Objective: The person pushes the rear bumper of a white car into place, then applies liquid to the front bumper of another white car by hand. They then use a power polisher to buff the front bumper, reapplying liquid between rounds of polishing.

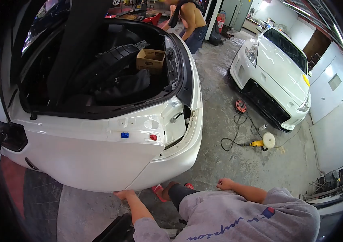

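Two white cars: the near car [95, 157], right before the grey shirt [240, 218], tail toward it, long axis running away; beyond, the far car [280, 66]. The left hand [123, 194] touches the near car's bottom edge, grip unclear; the right hand [225, 184] curls loosely, contents hidden from me.

The near car's body [87, 157] is gleaming with smooth, glossy white paint, and the parked car [276, 68] is wearing a similar shine. The black panel [117, 58] is looking like matt plastic, and the cardboard box [149, 61] is showing dull sides. The floor [215, 97] is resembling rough concrete (glistening in patches), while the grey shirt [252, 211] is hanging as creased, matt cloth.
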### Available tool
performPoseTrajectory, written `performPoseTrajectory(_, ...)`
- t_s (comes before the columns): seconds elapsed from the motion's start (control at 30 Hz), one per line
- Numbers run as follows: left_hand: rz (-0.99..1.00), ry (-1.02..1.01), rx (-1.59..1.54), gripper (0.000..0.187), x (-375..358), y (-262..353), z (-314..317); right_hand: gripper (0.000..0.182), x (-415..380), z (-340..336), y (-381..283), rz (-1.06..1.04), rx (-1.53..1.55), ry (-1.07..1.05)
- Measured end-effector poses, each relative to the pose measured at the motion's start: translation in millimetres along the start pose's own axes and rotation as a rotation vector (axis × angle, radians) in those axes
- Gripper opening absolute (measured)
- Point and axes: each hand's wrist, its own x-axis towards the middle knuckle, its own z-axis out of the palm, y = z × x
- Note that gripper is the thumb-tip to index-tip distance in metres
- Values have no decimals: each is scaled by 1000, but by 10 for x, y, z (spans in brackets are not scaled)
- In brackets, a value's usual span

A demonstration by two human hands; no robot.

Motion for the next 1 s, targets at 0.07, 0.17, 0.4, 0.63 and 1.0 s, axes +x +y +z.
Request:
performPoseTrajectory(0.07,-7,13,-64,46,90,-91,34,42,13,-18,-22,-8,-11,11)
performPoseTrajectory(0.17,-77,-8,-239,48,89,-61,43,43,79,-28,44,-38,-36,29)
performPoseTrajectory(0.4,-84,-3,-289,50,105,-84,53,41,93,-126,-13,4,-50,35)
performPoseTrajectory(0.63,-29,27,-219,51,-12,17,9,41,212,-191,-94,-39,-87,-3)
performPoseTrajectory(1.0,-84,-21,-468,44,-208,183,-1,42,379,-179,-151,-69,-117,-49)
